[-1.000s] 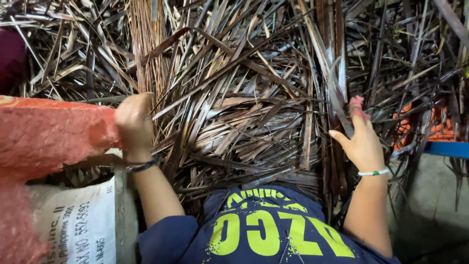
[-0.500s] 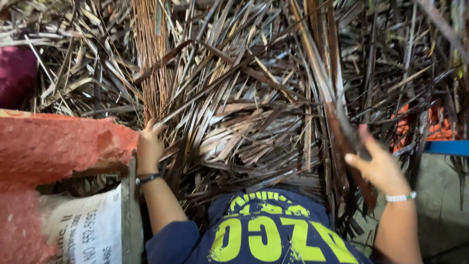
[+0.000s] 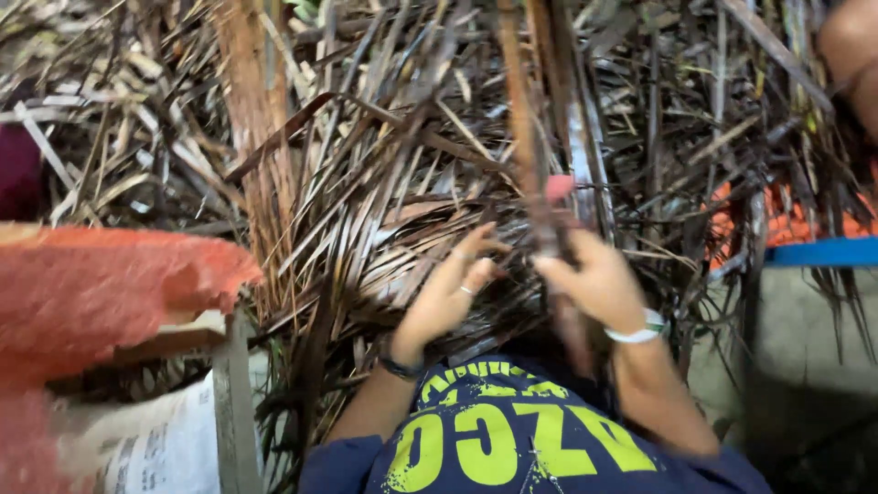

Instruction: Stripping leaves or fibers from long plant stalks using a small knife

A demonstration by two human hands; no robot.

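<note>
A thick pile of dried brown palm leaves [image 3: 412, 183] fills the view in front of me. My right hand [image 3: 590, 279] is closed around a long brown leaf strip [image 3: 519, 119] that runs up and away over the pile; one finger has a pink wrap, and the hand is blurred. My left hand [image 3: 448, 293] lies just left of it, fingers apart, touching the leaves beside the strip. A dark band sits on my left wrist and a white bead bracelet on my right. My dark blue shirt with yellow print shows at the bottom.
An orange-red mesh sack [image 3: 110, 293] lies at left over a white printed sack [image 3: 155, 439] and a wooden post [image 3: 233, 402]. A bundle of thin brown midribs [image 3: 251, 137] stands upper left. A blue bar [image 3: 823, 252] and orange netting [image 3: 786, 220] are at right, with another person's limb [image 3: 851, 46] top right.
My left hand left the midrib bundle and came to the centre. My right hand swung left with the leaf strip, so both hands now meet in front of my chest.
</note>
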